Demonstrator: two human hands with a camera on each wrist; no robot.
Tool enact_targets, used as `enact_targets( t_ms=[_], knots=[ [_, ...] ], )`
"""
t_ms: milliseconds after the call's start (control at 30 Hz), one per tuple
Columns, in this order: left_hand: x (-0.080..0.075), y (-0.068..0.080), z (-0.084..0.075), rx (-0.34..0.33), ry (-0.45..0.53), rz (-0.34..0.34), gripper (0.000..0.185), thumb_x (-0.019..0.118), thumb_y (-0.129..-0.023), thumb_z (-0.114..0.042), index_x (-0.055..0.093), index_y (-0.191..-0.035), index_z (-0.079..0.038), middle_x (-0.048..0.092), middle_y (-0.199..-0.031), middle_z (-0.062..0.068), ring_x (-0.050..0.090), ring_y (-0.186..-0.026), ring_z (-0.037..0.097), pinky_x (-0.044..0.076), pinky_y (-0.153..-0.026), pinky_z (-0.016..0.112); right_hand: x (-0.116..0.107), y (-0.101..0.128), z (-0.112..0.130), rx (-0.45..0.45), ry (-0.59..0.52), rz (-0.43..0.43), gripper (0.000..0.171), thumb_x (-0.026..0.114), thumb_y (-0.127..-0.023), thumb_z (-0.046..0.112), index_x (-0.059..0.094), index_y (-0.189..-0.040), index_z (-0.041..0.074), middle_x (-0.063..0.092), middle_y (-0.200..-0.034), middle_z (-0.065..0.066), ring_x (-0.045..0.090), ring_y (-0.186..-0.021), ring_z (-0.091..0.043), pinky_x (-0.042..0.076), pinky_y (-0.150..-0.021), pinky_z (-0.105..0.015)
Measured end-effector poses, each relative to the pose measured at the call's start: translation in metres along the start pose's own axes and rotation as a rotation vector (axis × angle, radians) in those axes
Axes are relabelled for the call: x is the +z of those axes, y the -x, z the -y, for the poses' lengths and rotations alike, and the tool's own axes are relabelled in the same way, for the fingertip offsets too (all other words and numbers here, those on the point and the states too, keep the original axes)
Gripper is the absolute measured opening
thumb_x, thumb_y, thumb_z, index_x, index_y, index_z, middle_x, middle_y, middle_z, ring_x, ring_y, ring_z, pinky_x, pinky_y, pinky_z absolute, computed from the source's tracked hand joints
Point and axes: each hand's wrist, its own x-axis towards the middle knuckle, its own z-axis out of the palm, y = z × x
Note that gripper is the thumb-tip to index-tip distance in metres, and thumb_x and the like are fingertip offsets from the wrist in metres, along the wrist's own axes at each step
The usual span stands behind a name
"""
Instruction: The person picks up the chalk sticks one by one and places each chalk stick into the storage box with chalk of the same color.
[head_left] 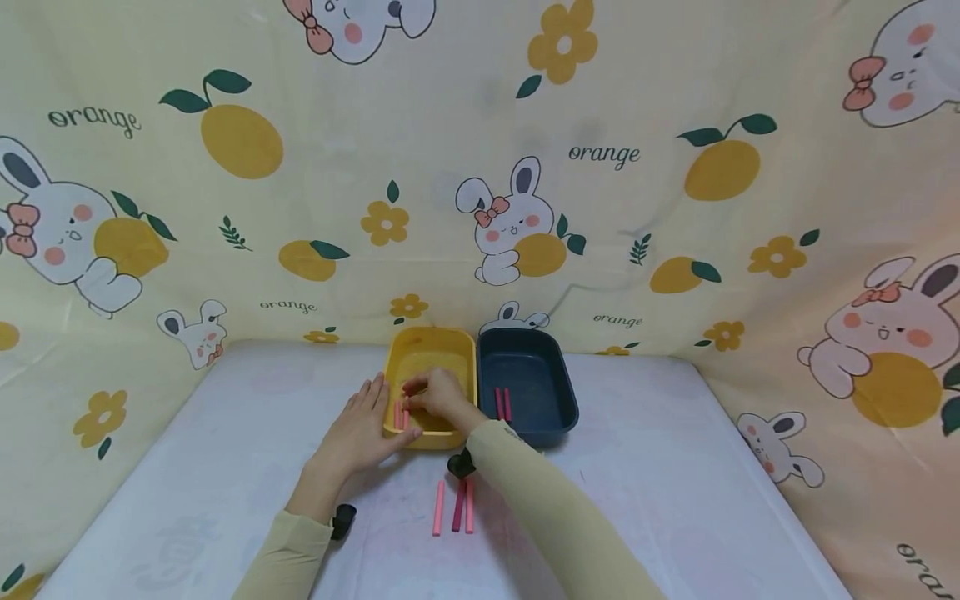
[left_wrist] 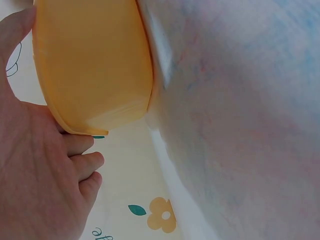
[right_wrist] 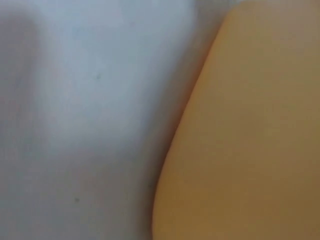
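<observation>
A yellow plastic tray [head_left: 432, 340] stands at the middle back of the table. My left hand [head_left: 363, 433] rests on its near left corner, fingers straight along the left side and thumb across the front; the left wrist view shows the hand against the tray wall [left_wrist: 95, 65]. Reaching in from the right, my right hand [head_left: 441, 395] has its fingers curled and its fingertips pinching the top of a pink stick [head_left: 406, 418]. Another pink stick [head_left: 397, 415] lies beside it inside the tray. The right wrist view shows only the blurred tray wall [right_wrist: 250, 125] and tabletop.
A dark blue tray [head_left: 558, 375] adjoins the yellow one on the right and holds two dark pink sticks [head_left: 502, 404]. In front lie a light pink stick [head_left: 438, 508], a dark magenta stick [head_left: 458, 510] and a pink stick [head_left: 470, 508]. A patterned cloth hangs behind the white table [head_left: 660, 483].
</observation>
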Motion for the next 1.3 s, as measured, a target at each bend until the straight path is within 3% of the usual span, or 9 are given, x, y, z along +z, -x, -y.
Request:
enact_targets(
  t_ms=[233, 500, 733, 867, 1000, 1100, 1300],
  knots=[
    [-0.001, 0.001, -0.002, -0.002, -0.009, 0.006, 0.109, 0.057, -0.096, -0.069, 0.019, -0.160, 0.011, 0.013, -0.171, 0.027, 0.015, -0.157, 0.047, 0.018, -0.127, 0.058, -0.003, 0.003, -0.001, -0.047, -0.075, -0.047, 0.027, 0.080, -0.093, 0.017, 0.078, -0.119, 0.008, 0.078, -0.109, -0.002, 0.068, -0.087, -0.012, 0.057, -0.078, -0.020],
    [-0.002, 0.000, -0.003, -0.016, -0.008, 0.013, 0.109, 0.056, -0.097, -0.069, 0.019, -0.160, 0.012, 0.012, -0.170, 0.028, 0.016, -0.156, 0.048, 0.017, -0.127, 0.059, -0.013, 0.016, 0.003, -0.108, -0.145, -0.053, 0.032, 0.074, -0.098, 0.012, 0.072, -0.129, 0.006, 0.074, -0.119, -0.008, 0.070, -0.096, -0.019, 0.060, -0.084, -0.027],
    [-0.002, 0.001, -0.005, -0.014, -0.011, 0.017, 0.112, 0.055, -0.095, -0.072, 0.019, -0.159, 0.013, 0.013, -0.170, 0.028, 0.017, -0.156, 0.049, 0.018, -0.127, 0.059, -0.024, 0.033, 0.001, -0.131, -0.240, -0.072, 0.029, 0.073, -0.099, 0.014, 0.073, -0.127, 0.007, 0.073, -0.121, -0.005, 0.071, -0.090, -0.014, 0.062, -0.078, -0.025],
    [-0.002, 0.001, -0.006, -0.021, -0.007, 0.017, 0.112, 0.056, -0.095, -0.071, 0.018, -0.160, 0.012, 0.012, -0.170, 0.027, 0.016, -0.156, 0.048, 0.017, -0.127, 0.059, -0.034, 0.047, 0.000, -0.127, -0.293, -0.105, 0.025, 0.072, -0.099, 0.018, 0.075, -0.123, 0.011, 0.074, -0.122, -0.007, 0.074, -0.088, -0.019, 0.062, -0.075, -0.027],
    [-0.001, 0.001, -0.006, -0.028, -0.007, 0.017, 0.111, 0.057, -0.096, -0.070, 0.018, -0.160, 0.012, 0.012, -0.170, 0.027, 0.015, -0.156, 0.048, 0.016, -0.127, 0.059, -0.044, 0.063, -0.001, -0.133, -0.310, -0.139, 0.020, 0.073, -0.099, 0.019, 0.076, -0.119, 0.014, 0.075, -0.117, -0.006, 0.075, -0.087, -0.022, 0.063, -0.075, -0.028],
    [0.000, 0.001, -0.005, -0.027, -0.008, 0.011, 0.112, 0.056, -0.095, -0.071, 0.019, -0.160, 0.012, 0.012, -0.170, 0.027, 0.015, -0.156, 0.048, 0.016, -0.127, 0.059, -0.050, 0.075, -0.001, -0.132, -0.299, -0.159, 0.019, 0.073, -0.099, 0.020, 0.076, -0.118, 0.017, 0.075, -0.114, 0.000, 0.074, -0.086, -0.018, 0.063, -0.076, -0.029],
    [0.000, 0.001, -0.005, -0.013, -0.005, 0.004, 0.114, 0.055, -0.094, -0.074, 0.019, -0.159, 0.013, 0.013, -0.170, 0.028, 0.015, -0.156, 0.048, 0.017, -0.127, 0.059, -0.059, 0.096, -0.006, -0.159, -0.293, -0.172, 0.023, 0.072, -0.100, 0.025, 0.074, -0.122, 0.016, 0.073, -0.118, -0.001, 0.071, -0.086, -0.014, 0.063, -0.079, -0.028]
  ],
)
